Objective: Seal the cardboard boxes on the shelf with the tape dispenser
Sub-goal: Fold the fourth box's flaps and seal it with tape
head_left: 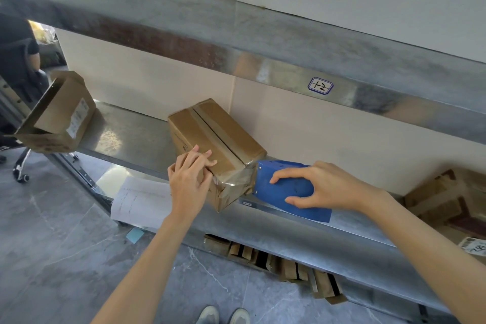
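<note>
A brown cardboard box (226, 134) lies on the metal shelf (131, 134) in the middle, its flaps closed and tape running along the top seam and down its near end. My left hand (188, 181) rests on the box's near left corner, fingers pressing its top. My right hand (320, 187) grips the blue tape dispenser (284, 187), whose front edge sits against the box's near right end, where clear tape wraps the corner.
An open box (60, 116) with a white label sits at the shelf's left end. Another brown box (452, 200) lies at the right. A paper sheet (139, 202) hangs off the shelf edge. Flattened cardboard (276, 263) is stored below. A seated person (15, 55) is far left.
</note>
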Available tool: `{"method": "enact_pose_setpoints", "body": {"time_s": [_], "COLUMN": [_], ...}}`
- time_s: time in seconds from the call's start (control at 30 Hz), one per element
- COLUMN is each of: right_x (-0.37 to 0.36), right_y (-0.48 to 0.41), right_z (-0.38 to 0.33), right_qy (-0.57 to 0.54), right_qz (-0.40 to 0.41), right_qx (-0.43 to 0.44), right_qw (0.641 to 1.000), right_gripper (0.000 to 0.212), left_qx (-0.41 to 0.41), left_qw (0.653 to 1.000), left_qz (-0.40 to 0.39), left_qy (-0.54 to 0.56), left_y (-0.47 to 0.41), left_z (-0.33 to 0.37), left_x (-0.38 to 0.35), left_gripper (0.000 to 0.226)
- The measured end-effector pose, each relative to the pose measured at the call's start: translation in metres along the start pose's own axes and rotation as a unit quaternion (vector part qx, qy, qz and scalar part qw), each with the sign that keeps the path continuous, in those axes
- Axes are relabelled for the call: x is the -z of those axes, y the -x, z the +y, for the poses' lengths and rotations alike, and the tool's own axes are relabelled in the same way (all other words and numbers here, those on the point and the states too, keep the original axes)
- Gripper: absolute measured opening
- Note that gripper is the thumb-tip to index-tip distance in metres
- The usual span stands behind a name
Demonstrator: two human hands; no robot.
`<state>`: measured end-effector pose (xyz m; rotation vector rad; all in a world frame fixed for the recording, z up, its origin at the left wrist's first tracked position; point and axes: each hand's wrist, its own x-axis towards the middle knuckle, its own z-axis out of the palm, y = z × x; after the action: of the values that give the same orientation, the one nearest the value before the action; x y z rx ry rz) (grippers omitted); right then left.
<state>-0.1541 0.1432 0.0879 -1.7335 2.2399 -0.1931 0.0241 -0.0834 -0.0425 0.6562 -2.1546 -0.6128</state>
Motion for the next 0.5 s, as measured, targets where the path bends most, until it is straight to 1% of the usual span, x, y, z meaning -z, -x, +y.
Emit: {"method": "enact_pose_setpoints", "body": {"time_s": [0.13, 0.37, 0.5], "right_x": [0.001, 0.003, 0.004], "right_y": [0.002, 0.002, 0.002], "right_z": [-0.004, -0.009, -0.008], "right_qy": [0.002, 0.0, 0.003], "right_qz": [-0.008, -0.014, -0.008], "right_qx": [-0.007, -0.009, -0.011], "right_qw": [1.0, 1.0, 1.0], "right_gripper": [0.038, 0.038, 0.039], "left_qx": [0.011, 0.008, 0.002], "left_qw": [1.0, 0.999, 0.996], "left_qz": [-0.005, -0.052, -0.091], "left_qy": [0.018, 0.009, 0.017], "left_y": [0.003, 0.01, 0.014], "left_z": [0.001, 0.002, 0.004], "left_x": [-0.002, 0.0, 0.002], "left_gripper": [0.03, 0.062, 0.067]}}
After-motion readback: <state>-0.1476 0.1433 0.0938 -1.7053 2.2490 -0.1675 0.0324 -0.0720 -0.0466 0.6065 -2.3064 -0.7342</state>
